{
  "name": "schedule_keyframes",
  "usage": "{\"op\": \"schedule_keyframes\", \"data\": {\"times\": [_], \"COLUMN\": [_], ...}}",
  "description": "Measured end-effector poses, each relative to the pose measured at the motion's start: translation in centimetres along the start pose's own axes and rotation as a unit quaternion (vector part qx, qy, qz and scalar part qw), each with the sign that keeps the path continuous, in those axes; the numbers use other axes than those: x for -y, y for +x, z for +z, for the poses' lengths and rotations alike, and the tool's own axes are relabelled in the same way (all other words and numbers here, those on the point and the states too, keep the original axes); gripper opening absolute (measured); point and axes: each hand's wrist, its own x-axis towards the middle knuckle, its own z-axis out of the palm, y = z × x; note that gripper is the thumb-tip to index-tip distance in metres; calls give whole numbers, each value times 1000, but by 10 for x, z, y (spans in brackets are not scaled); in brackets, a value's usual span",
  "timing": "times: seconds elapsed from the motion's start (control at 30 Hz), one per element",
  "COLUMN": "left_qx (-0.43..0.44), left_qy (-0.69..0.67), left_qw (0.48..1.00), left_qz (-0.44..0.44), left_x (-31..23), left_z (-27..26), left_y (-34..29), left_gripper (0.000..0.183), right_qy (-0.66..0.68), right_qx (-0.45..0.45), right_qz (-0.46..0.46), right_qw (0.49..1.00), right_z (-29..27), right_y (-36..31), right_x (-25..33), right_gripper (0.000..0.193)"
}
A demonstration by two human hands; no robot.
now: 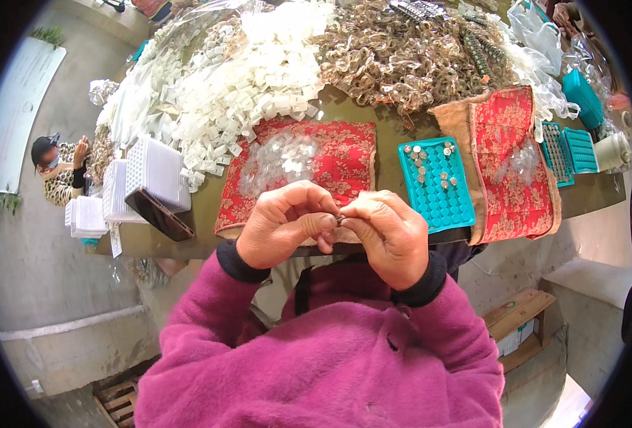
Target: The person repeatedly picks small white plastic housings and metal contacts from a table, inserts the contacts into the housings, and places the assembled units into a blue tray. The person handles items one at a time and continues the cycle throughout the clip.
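My left hand point(286, 220) and my right hand point(393, 234) meet at the table's near edge, fingertips pinched together on a tiny dark brownish piece point(340, 220). Its kind is too small to make out. Just beyond them lies a red floral cloth point(351, 146), with a heap of small clear plastic pieces point(276, 160) on it. To the right of my right hand is a teal tray point(430, 210) with rows of round hollows. Several small round silvery pieces point(421, 171) sit in some of those hollows.
Big piles of white plastic pieces point(259, 85) and brownish clear rings point(394, 57) cover the far table. White trays point(155, 175) stand at left beside a dark phone-like slab point(159, 214). At right lie another red cloth point(508, 135) and more teal trays point(582, 98). A person point(62, 167) is at far left.
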Motion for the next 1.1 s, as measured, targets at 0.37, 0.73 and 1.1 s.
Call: {"op": "schedule_keyframes", "data": {"times": [0.37, 0.73, 1.1], "left_qx": [-117, -123, -295], "left_qy": [259, 400, 611], "left_qw": [923, 867, 681], "left_qz": [260, 271, 275], "left_x": [38, 20, -12], "left_z": [20, 23, -87], "left_y": [-8, -14, 76], "left_gripper": [20, 24, 34], "right_qy": [220, 80, 266], "right_qx": [20, 27, -1], "right_qz": [280, 220, 274], "right_qw": [934, 972, 924], "right_z": [1, -6, 6], "right_y": [-22, -22, -24], "right_x": [18, 29, 11], "right_gripper": [9, 12, 10]}}
